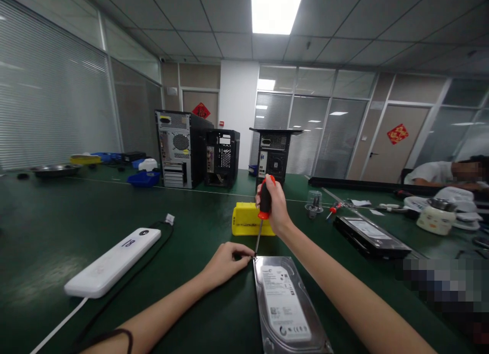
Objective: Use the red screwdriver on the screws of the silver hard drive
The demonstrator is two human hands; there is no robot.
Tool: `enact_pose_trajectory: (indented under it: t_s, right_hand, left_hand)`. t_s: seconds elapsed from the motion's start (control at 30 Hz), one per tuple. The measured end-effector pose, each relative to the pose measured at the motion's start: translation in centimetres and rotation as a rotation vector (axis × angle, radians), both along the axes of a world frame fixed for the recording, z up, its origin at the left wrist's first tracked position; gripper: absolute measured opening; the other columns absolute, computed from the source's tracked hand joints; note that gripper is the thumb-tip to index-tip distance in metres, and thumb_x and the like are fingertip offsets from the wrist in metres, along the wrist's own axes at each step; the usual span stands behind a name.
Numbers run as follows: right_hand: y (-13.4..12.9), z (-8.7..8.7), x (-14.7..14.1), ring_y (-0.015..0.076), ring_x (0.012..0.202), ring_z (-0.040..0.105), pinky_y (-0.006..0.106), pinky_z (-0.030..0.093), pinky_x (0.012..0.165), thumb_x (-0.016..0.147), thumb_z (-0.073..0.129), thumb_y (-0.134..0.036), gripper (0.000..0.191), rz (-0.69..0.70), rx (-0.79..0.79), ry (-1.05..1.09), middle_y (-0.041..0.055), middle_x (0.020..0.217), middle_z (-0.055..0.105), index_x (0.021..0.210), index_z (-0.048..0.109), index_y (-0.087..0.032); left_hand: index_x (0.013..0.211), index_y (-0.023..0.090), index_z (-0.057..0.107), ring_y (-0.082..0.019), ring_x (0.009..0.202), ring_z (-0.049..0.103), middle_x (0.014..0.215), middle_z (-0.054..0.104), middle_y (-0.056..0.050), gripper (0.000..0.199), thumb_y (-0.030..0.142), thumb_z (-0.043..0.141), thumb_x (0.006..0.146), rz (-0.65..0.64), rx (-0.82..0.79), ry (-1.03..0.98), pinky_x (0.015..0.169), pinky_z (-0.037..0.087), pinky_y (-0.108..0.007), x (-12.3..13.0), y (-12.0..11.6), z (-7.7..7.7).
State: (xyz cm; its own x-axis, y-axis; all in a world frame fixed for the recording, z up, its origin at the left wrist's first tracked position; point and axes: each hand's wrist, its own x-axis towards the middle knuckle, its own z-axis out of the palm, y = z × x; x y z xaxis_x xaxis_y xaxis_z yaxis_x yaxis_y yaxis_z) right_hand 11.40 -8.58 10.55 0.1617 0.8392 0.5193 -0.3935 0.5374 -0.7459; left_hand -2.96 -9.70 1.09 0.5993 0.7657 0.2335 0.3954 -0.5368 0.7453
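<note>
My right hand (278, 203) is wrapped round the red and black handle of a screwdriver (265, 198). Its shaft slants down to the far left corner of a silver hard drive (286, 303), which lies flat with its white label up. At that same corner, thumb and forefinger of my left hand (229, 261) pinch together by the screwdriver's tip. Whatever is between those fingertips is too small to make out. Just beyond the drive stands a yellow plastic bin (244, 219), partly hidden behind my right hand.
A white power strip (114, 262) with cables lies at left. Computer cases (178, 147) stand at the back. On the right are a clear cup (314, 202), another drive (370, 234), a second screwdriver (334, 209) and a cream jar (436, 216). A person rests at far right.
</note>
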Motion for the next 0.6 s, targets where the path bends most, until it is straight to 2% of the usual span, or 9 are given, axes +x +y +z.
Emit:
enact_pose_trajectory:
  t_s: [0.13,0.23,0.43,0.6]
  right_hand:
    - [-0.18,0.23,0.14,0.0073,0.044,0.049,0.02,0.041,0.038,0.078,0.051,-0.056,0.039,0.087,-0.016,0.031,-0.0033,0.063,0.053,0.081,0.054,-0.018]
    - [-0.39,0.3,0.03,0.0072,0.042,0.048,0.019,0.039,0.036,0.077,0.048,-0.061,0.042,0.101,-0.031,0.046,-0.0047,0.06,0.052,0.084,0.052,-0.02]
    - [-0.38,0.09,-0.29,0.005,0.042,0.046,0.014,0.037,0.036,0.072,0.067,-0.044,0.033,0.019,-0.039,-0.022,-0.0081,0.061,0.052,0.082,0.044,-0.022]
    - [-0.3,0.19,-0.09,0.0069,0.047,0.051,0.018,0.043,0.04,0.075,0.059,-0.05,0.033,0.087,-0.049,0.007,-0.0038,0.066,0.054,0.081,0.054,-0.018]
  left_hand:
    - [0.097,0.017,0.071,-0.016,0.072,0.06,0.092,0.072,-0.003,0.029,0.024,0.05,0.079,0.008,-0.003,0.003,0.062,0.04,-0.022,-0.03,-0.1,0.02]
    - [0.097,0.017,0.071,-0.016,0.073,0.06,0.092,0.072,-0.003,0.029,0.024,0.05,0.079,0.006,0.002,0.005,0.063,0.041,-0.023,-0.1,-0.14,0.03]
    - [0.097,0.017,0.071,-0.016,0.072,0.06,0.09,0.072,-0.002,0.029,0.023,0.05,0.078,0.001,0.004,0.003,0.062,0.04,-0.023,-0.16,-0.16,0.06]
    - [0.097,0.017,0.071,-0.017,0.074,0.061,0.093,0.072,-0.003,0.029,0.024,0.05,0.079,-0.008,0.008,0.011,0.065,0.041,-0.023,-0.02,-0.27,0.23]
